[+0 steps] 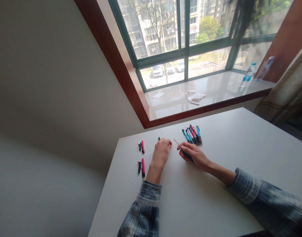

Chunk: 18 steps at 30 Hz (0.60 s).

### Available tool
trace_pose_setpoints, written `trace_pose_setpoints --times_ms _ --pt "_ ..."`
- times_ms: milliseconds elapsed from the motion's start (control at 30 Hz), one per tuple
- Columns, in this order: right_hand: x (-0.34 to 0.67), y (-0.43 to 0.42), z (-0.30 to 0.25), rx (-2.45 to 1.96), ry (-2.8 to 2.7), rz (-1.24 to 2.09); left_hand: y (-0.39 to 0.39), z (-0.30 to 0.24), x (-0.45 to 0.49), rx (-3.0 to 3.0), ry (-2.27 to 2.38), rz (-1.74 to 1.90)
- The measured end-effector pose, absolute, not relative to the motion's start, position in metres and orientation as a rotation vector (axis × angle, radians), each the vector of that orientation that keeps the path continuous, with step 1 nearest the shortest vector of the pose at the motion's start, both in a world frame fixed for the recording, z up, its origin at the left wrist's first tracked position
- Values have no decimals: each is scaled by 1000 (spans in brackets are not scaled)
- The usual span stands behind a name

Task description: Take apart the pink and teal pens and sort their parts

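My left hand (161, 152) rests on the white table (215, 184), fingers curled around a small black pen part (159, 139) that sticks out at its far side. My right hand (192, 153) is closed on a teal pen barrel, with a thin refill (177, 143) poking out toward the left hand. A bunch of several teal and pink pens (192, 134) lies just beyond the right hand. To the left of the left hand lie two sets of taken-apart pink pen pieces (141, 147), (141, 167), each with black bits and a thin refill.
The table's left edge runs close to the pink pieces, with a grey wall beyond. Behind the table a window sill (215, 95) carries a cloth (195, 97), a paper scrap (158, 95) and a water bottle (247, 77). A curtain (286, 92) hangs at the right.
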State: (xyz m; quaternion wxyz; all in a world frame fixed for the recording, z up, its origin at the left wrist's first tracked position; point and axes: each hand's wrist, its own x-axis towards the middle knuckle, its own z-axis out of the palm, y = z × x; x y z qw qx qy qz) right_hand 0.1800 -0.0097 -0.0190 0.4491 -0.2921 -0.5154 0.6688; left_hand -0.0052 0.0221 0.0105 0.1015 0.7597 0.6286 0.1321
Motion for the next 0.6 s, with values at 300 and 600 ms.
trace_pose_setpoints --times_ms 300,600 --pt "181 -9 -21 -748 -1303 1641 19 15 -6 2191 2005 359" --pt "181 -11 -16 -745 -1315 1682 32 30 -46 1949 2233 688"
